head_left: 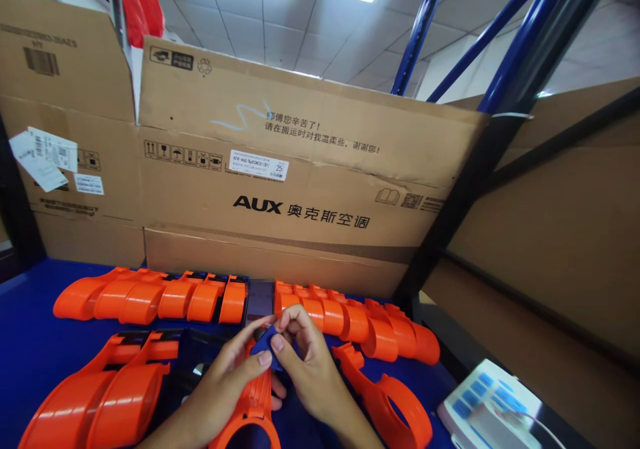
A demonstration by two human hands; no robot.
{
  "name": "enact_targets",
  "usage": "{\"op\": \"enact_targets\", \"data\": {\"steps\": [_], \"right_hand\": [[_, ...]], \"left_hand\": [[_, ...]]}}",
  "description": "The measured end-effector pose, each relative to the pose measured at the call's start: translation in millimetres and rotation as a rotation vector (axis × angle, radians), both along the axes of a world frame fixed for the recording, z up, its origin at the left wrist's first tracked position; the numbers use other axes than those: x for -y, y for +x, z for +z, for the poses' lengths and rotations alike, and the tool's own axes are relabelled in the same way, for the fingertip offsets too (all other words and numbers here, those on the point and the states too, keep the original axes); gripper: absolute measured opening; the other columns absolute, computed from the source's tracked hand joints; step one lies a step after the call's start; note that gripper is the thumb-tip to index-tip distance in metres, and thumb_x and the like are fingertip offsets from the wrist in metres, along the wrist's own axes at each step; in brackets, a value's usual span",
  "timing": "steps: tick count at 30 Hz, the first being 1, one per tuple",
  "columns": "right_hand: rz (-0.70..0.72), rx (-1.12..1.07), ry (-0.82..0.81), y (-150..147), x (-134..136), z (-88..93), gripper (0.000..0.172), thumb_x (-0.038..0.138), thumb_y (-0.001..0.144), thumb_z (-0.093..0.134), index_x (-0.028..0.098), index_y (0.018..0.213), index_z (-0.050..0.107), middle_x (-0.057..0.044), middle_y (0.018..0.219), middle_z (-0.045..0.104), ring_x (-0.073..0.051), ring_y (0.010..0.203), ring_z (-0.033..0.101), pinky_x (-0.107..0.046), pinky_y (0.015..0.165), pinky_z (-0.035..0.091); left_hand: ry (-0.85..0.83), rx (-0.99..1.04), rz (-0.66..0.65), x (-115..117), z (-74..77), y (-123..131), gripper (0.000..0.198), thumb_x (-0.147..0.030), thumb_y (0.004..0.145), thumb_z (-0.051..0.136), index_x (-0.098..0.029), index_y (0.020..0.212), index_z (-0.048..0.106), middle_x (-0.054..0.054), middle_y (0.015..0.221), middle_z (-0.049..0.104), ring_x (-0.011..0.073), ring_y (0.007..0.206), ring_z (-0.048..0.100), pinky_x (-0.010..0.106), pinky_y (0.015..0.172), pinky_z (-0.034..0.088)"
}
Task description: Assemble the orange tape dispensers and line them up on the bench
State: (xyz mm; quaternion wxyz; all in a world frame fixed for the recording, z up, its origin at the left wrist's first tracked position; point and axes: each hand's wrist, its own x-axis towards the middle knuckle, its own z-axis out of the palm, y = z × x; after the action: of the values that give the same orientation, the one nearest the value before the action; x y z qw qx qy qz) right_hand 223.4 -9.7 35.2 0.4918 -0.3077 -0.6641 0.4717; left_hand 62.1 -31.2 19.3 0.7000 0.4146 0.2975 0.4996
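Both hands meet over the middle of the blue surface. My left hand is closed around an orange plastic part with a round ring, some of its fingertips showing past the part's right side. The left thumb presses a small blue piece at the part's upper end. My right hand pinches the same blue piece between thumb and fingers. Fingers hide much of this piece, so its exact kind cannot be told. A small dark rounded bit shows beside it.
Rows of orange parts and similar orange parts line the back. Two large ones lie left, and one ringed part lies right. A white device with blue keys stands far right. Cardboard walls the back; a dark post slants right.
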Motion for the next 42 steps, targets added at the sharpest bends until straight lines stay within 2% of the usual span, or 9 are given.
{"op": "enact_targets", "data": {"steps": [5, 10, 15, 18, 23, 30, 34, 38, 42], "right_hand": [[-0.029, 0.126, 0.034, 4.2, -2.7, 4.3, 0.024, 0.047, 0.099, 0.055, 0.024, 0.101, 0.048, -0.001, 0.092, 0.057, -0.017, 0.081, 0.055, -0.029, 0.074, 0.048], [-0.169, 0.443, 0.095, 25.8, -8.7, 14.7, 0.035, 0.043, 0.107, 0.032, 0.022, 0.092, 0.056, 0.001, 0.075, 0.054, -0.017, 0.071, 0.053, -0.028, 0.066, 0.043], [-0.111, 0.895, 0.109, 45.0, -5.3, 18.1, 0.003, 0.021, 0.084, 0.065, 0.023, 0.087, 0.064, 0.005, 0.061, 0.056, -0.015, 0.059, 0.050, -0.026, 0.056, 0.031], [-0.054, 0.977, 0.122, 47.7, -1.0, 19.8, 0.021, 0.010, 0.071, 0.068, 0.024, 0.086, 0.067, 0.005, 0.064, 0.063, -0.016, 0.065, 0.056, -0.025, 0.059, 0.033], [0.000, 0.904, 0.106, 47.6, 0.0, 19.5, 0.027, 0.001, 0.063, 0.058, 0.023, 0.078, 0.065, 0.006, 0.061, 0.060, -0.012, 0.057, 0.051, -0.023, 0.053, 0.030], [-0.192, 0.535, 0.108, 50.2, -14.6, 14.9, 0.018, 0.004, 0.073, 0.054, 0.020, 0.077, 0.062, 0.006, 0.059, 0.047, -0.010, 0.054, 0.041, -0.022, 0.051, 0.029], [-0.252, 0.313, 0.072, 43.3, -16.7, 18.3, 0.005, 0.021, 0.086, 0.063, 0.019, 0.082, 0.062, 0.004, 0.066, 0.051, -0.012, 0.060, 0.044, -0.023, 0.055, 0.035], [-0.160, 0.142, 0.010, 32.7, -9.8, 19.3, 0.024, 0.044, 0.089, 0.068, 0.021, 0.097, 0.063, 0.001, 0.077, 0.056, -0.015, 0.071, 0.052, -0.026, 0.066, 0.043], [-0.123, 0.068, -0.009, 28.3, -6.1, 18.3, 0.033, 0.056, 0.096, 0.055, 0.023, 0.098, 0.062, 0.000, 0.082, 0.055, -0.016, 0.076, 0.050, -0.027, 0.071, 0.043]], "left_hand": [[-0.001, -0.029, -0.017, 3.5, 5.0, 1.7, 0.060, -0.038, 0.089, 0.068, -0.020, 0.143, 0.047, 0.007, 0.079, 0.077, 0.0260, 0.069, 0.075, 0.044, 0.071, 0.062], [-0.006, 0.056, 0.047, -2.2, 0.8, 0.0, 0.052, -0.042, 0.088, 0.066, -0.021, 0.135, 0.056, 0.013, 0.103, 0.079, 0.0270, 0.082, 0.075, 0.036, 0.069, 0.058], [-0.045, 0.196, 0.061, -8.4, -4.6, -6.7, 0.055, -0.044, 0.086, 0.066, -0.023, 0.137, 0.058, 0.012, 0.111, 0.080, 0.0322, 0.103, 0.073, 0.038, 0.082, 0.056], [-0.031, 0.215, 0.070, -5.9, -2.7, -7.0, 0.056, -0.038, 0.086, 0.066, -0.023, 0.139, 0.057, 0.012, 0.116, 0.078, 0.0342, 0.111, 0.070, 0.043, 0.090, 0.054], [-0.028, 0.215, 0.055, -0.3, 0.4, -4.5, 0.050, -0.031, 0.086, 0.065, -0.022, 0.136, 0.062, 0.013, 0.121, 0.077, 0.0337, 0.121, 0.065, 0.047, 0.104, 0.048], [0.027, 0.157, -0.022, 2.1, -1.9, -3.8, 0.043, -0.027, 0.087, 0.065, -0.026, 0.130, 0.067, 0.010, 0.132, 0.070, 0.0344, 0.124, 0.062, 0.051, 0.108, 0.044], [0.069, 0.040, -0.056, 3.0, -1.5, -3.3, 0.041, -0.028, 0.082, 0.072, -0.028, 0.123, 0.071, 0.008, 0.135, 0.067, 0.0358, 0.130, 0.055, 0.050, 0.110, 0.041], [0.123, 0.017, 0.004, 1.5, -1.0, -2.8, 0.039, -0.029, 0.079, 0.075, -0.029, 0.118, 0.073, 0.006, 0.135, 0.067, 0.0347, 0.137, 0.049, 0.048, 0.116, 0.034], [0.073, 0.137, 0.073, 1.2, 0.4, -3.4, 0.039, -0.030, 0.082, 0.073, -0.028, 0.121, 0.070, 0.008, 0.127, 0.072, 0.0344, 0.124, 0.061, 0.048, 0.108, 0.044]]}}
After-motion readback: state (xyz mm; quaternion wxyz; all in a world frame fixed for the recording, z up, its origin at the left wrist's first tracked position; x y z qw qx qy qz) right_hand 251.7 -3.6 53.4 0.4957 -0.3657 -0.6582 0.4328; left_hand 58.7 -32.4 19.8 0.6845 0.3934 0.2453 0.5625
